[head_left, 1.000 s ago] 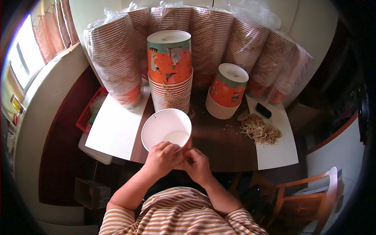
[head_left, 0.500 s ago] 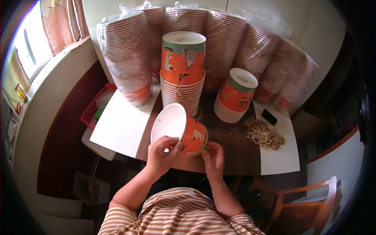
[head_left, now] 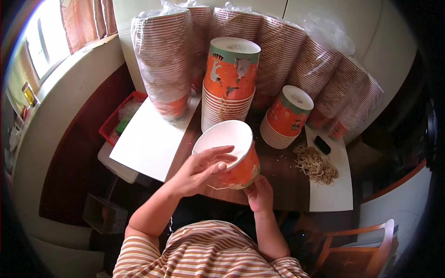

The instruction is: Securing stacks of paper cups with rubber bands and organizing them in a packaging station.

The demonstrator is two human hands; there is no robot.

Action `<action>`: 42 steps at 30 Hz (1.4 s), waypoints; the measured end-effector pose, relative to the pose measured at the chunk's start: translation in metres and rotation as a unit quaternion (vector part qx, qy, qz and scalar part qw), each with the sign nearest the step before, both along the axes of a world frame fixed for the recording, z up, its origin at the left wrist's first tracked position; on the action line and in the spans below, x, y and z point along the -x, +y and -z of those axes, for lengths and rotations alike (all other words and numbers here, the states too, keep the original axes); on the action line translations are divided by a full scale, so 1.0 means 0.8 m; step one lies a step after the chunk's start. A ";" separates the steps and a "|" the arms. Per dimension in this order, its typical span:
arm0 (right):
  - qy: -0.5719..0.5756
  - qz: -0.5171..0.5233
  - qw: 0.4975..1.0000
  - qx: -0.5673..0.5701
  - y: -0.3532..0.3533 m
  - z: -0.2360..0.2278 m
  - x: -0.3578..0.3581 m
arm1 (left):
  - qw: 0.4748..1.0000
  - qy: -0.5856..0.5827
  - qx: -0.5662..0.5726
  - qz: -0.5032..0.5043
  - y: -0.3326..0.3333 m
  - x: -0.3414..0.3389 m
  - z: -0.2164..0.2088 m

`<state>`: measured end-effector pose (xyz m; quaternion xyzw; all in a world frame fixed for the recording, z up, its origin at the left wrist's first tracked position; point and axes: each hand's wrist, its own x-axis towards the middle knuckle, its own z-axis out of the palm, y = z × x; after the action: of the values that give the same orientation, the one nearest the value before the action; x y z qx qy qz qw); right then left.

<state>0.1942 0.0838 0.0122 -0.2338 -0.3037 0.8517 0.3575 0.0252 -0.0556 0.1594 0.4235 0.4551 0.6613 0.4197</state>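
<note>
One orange paper bucket [head_left: 246,166] was held up over the near edge of the brown table [head_left: 280,185], in front of the tall stack, tipped so that its white inside was shown. Its bottom was gripped by the right hand [head_left: 260,194], with the fingers partly hidden behind it. The left hand [head_left: 199,169] was held wide by the rim, with the fingers spread across the mouth; whether the rim was touched could not be told. One thin bit of string [head_left: 220,188] was seen curving out below the left hand.

For this to be done well, the bottom was best held firmly but softly, so that the paper was not bent. The string was best kept loose and flat, so that no knot was made, and the rim was best not squeezed.

Two bare stacks were counted: one tall stack [head_left: 232,88] and one short stack [head_left: 286,118]. Seven wrapped stacks [head_left: 162,60] were counted behind them; the buckets inside were too many to be counted. Two white sheets [head_left: 148,134], one heap of string [head_left: 316,164], one small black thing [head_left: 322,144], one red basket [head_left: 105,133] and one wooden chair [head_left: 350,262] were also found
</note>
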 end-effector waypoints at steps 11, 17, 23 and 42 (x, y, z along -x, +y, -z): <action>0.050 -0.225 0.954 0.193 0.047 0.042 -0.021 | 0.940 0.332 0.069 0.038 0.010 0.083 0.024; -0.042 -0.078 0.994 0.069 0.075 0.073 -0.023 | 0.903 0.424 0.001 0.066 0.012 0.073 0.041; -0.260 0.262 0.864 -0.341 0.003 -0.011 -0.017 | 0.859 0.503 -0.099 0.015 0.027 0.056 0.059; -0.251 0.218 0.594 -0.733 -0.026 -0.083 0.022 | 0.918 0.391 0.047 -0.039 0.027 0.009 0.031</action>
<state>0.1768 0.0632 0.0786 -0.1569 -0.8430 0.1464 0.4933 0.0178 -0.0338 0.1344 0.6097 0.6299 0.4369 0.2015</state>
